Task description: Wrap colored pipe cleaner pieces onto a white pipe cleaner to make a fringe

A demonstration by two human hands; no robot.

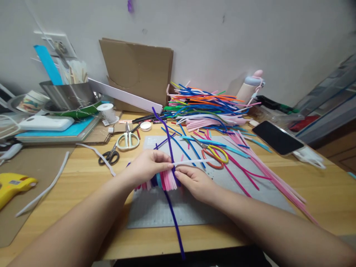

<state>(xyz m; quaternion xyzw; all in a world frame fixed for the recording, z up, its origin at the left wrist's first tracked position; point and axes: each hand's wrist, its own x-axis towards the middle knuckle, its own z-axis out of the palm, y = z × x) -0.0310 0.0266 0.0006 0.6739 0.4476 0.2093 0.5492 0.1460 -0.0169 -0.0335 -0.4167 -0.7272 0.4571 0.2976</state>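
Above a grey cutting mat (147, 215), my left hand (148, 165) is closed on a row of bent pipe cleaners (168, 180) in pink, white, teal and dark purple. My right hand (194, 181) pinches the row's right end, thumb and fingers meeting at a purple pipe cleaner (170, 142). That purple strand stands up past the fingertips. Another purple length (175, 218) hangs down toward the table's front edge. A white pipe cleaner (191, 161) runs out to the right from between the two hands. Palms and fingers hide part of the row.
Orange-yellow scissors (214, 154) lie on the mat among loose strands. Behind is a heap of coloured pipe cleaners (205, 107). White-handled scissors (128, 141), black scissors (111, 155) and a yellow glue gun (13, 185) are at left. A phone (278, 137) lies right.
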